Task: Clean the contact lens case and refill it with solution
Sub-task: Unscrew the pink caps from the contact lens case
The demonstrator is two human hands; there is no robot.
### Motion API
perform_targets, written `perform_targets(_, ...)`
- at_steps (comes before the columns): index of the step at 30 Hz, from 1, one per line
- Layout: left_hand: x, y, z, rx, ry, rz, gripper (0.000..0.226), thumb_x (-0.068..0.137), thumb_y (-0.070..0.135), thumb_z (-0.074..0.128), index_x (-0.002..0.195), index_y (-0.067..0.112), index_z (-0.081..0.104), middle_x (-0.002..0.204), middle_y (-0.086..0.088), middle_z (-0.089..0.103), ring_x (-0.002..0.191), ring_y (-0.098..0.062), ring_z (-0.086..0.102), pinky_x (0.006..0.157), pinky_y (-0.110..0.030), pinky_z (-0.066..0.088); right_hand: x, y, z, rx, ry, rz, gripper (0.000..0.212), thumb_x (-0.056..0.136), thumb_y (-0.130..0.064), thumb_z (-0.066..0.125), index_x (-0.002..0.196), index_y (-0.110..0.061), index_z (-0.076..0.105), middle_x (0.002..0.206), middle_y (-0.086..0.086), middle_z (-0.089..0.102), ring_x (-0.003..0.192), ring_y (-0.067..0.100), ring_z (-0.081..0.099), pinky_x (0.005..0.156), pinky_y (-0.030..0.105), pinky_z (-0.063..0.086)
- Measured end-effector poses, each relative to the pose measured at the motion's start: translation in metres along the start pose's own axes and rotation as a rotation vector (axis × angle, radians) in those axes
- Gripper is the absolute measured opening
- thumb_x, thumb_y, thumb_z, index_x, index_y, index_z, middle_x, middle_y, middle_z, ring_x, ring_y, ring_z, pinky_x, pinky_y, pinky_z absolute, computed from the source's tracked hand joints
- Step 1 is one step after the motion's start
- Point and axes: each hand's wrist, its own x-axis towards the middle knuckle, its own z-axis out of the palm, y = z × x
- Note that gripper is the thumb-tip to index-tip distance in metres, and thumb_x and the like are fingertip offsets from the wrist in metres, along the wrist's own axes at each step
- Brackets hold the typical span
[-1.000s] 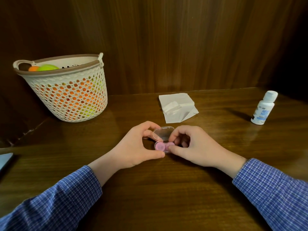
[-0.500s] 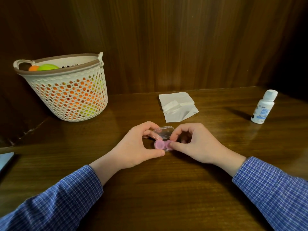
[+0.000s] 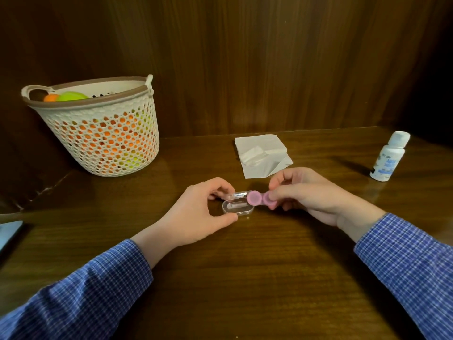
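Observation:
A small clear plastic box [image 3: 236, 207] lies open on the wooden table, and my left hand [image 3: 201, 212] grips it between thumb and fingers. Just to its right, my right hand [image 3: 308, 192] pinches a pink two-well contact lens case [image 3: 256, 200] by its right cap and holds it a little above the box's edge. The left pink cap faces the camera; the right one is partly hidden by my fingers. A white solution bottle [image 3: 389, 157] with a blue label stands capped at the far right. A folded white tissue [image 3: 263, 154] lies behind my hands.
A perforated cream basket [image 3: 103, 133] with orange and green balls stands at the back left against the wooden wall. The corner of a flat pale object [image 3: 8, 233] shows at the left edge. Bare tabletop [image 3: 245, 278] stretches between my sleeves.
My right hand has lifted the pink lens case out of the clear box and moved it right. The left hand keeps holding the box, which now lies empty.

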Motion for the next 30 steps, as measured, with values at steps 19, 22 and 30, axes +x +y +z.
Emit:
perform_targets(19, 0.0013, -0.0034, -0.0076, 0.282, 0.094, 0.085, 0.012, 0.099, 0.034, 0.062, 0.103, 0.031, 0.072, 0.113, 0.019, 0.065, 0.111, -0.005, 0.055, 0.091, -0.017, 0.044, 0.0021, 0.0076, 0.0068, -0.234, -0.023, -0.097, 0.009, 0.085, -0.014, 0.079, 0.090, -0.021, 0.081, 0.087, 0.003, 0.080, 0.080, 0.011, 0.074, 0.072, 0.021, 0.059)
perform_targets(22, 0.0014, -0.0049, -0.0087, 0.302, 0.112, 0.064, 0.011, 0.099, 0.032, 0.063, 0.104, 0.029, 0.072, 0.113, 0.018, 0.064, 0.108, -0.004, 0.055, 0.087, -0.014, 0.042, 0.0022, 0.0075, 0.0077, -0.249, -0.019, -0.097, 0.010, 0.086, -0.015, 0.079, 0.091, -0.023, 0.081, 0.088, 0.000, 0.080, 0.081, 0.011, 0.075, 0.070, 0.020, 0.058)
perform_targets(30, 0.0059, -0.0086, -0.0108, 0.289, 0.188, -0.023, 0.005, 0.099, 0.026, 0.065, 0.098, 0.026, 0.070, 0.104, 0.011, 0.061, 0.095, -0.010, 0.058, 0.076, -0.020, 0.049, 0.0026, 0.0087, 0.0090, -0.262, -0.019, -0.097, 0.009, 0.086, -0.018, 0.079, 0.091, -0.026, 0.081, 0.089, -0.002, 0.080, 0.083, 0.011, 0.074, 0.071, 0.020, 0.057)
